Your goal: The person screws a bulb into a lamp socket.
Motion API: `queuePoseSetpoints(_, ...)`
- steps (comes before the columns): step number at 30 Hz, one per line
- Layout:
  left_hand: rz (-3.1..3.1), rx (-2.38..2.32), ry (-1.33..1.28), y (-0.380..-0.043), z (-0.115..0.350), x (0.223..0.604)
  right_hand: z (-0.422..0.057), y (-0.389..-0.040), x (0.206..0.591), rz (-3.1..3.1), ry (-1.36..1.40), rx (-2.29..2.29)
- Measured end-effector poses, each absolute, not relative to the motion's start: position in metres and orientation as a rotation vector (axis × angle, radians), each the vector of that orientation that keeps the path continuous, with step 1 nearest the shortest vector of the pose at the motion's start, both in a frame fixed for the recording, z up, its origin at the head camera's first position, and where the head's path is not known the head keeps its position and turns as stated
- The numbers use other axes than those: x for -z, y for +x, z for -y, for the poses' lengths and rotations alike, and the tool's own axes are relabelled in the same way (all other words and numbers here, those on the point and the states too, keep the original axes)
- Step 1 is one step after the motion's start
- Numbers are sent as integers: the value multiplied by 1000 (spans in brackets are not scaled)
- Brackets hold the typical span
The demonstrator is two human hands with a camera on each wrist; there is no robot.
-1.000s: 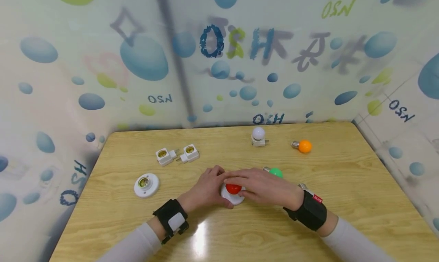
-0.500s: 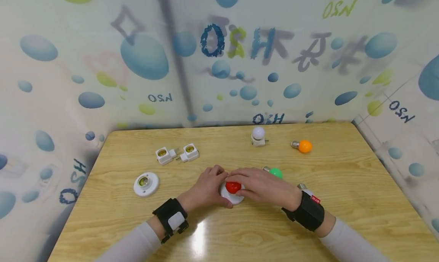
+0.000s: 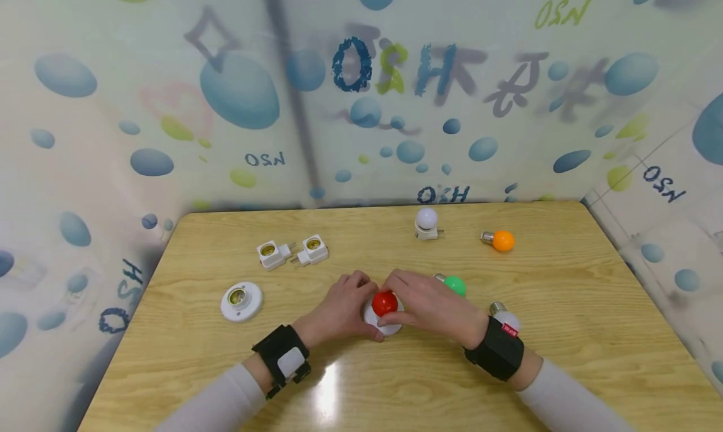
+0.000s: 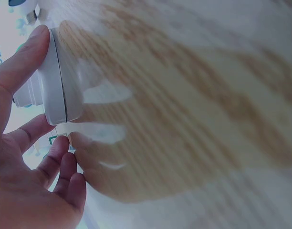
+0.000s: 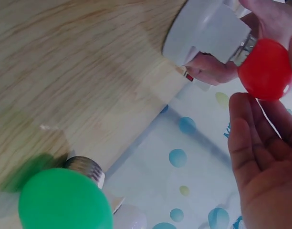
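Observation:
My left hand (image 3: 346,309) grips a round white lamp holder (image 4: 49,81) by its rim, thumb on one side and fingertips on the other. A red light bulb (image 3: 385,303) stands in that holder; part of its metal screw thread shows in the right wrist view. My right hand (image 3: 435,306) pinches the red bulb, with the fingertips against one side and the thumb across from them. A green bulb (image 5: 65,202) lies beside the right hand. Near the right wristband lies a white bulb (image 3: 508,321), partly covered by it.
A second round lamp holder (image 3: 241,301) sits at the left. Two square plug-in sockets, a left one (image 3: 273,255) and a right one (image 3: 312,250), lie behind it. At the back stand a white bulb in a plug-in socket (image 3: 426,223) and an orange bulb (image 3: 503,240).
My right hand's fingers have shifted round the red bulb, uncovering more of its top, and the right wrist has moved slightly left. The left hand stays on the holder.

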State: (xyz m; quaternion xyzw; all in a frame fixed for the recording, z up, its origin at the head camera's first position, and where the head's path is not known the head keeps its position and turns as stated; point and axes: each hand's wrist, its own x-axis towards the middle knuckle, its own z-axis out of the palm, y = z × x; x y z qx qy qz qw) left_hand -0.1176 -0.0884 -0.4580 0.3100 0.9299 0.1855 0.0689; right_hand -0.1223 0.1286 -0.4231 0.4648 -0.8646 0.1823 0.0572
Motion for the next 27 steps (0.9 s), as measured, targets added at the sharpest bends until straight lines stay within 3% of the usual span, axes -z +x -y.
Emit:
queuePoseSetpoints(12, -2789, -583, 922, -117, 88, 454, -127, -122, 425, 2634, 1279, -443)
queuePoseSetpoints(27, -2753, -601, 890, -117, 90, 454, -141, -121, 416, 2742, 1605, -636)
